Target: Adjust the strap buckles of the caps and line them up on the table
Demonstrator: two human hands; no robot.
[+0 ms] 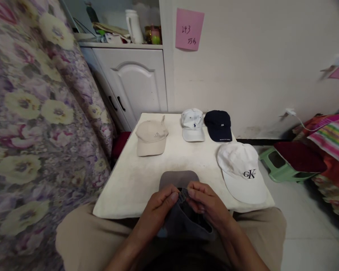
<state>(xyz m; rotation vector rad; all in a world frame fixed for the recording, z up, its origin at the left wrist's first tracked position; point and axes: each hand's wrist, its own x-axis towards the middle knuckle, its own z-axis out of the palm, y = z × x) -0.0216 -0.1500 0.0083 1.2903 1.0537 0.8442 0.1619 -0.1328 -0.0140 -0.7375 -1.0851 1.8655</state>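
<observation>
Here, the left hand (159,206) and right hand (207,201) pinch the strap (182,195) of a gray cap (179,223) between thumbs and fingers at the near edge of a table (124,184), where a beige cap (151,138), pale cap (193,126), navy cap (218,125) and white cap (241,173) sit.

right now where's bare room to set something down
Bare table: near left, in front of the beige cap, and midway between it and the white cap. Crowded: far right, pale cap beside navy cap; near centre, left hand and right hand holding the gray cap.
</observation>
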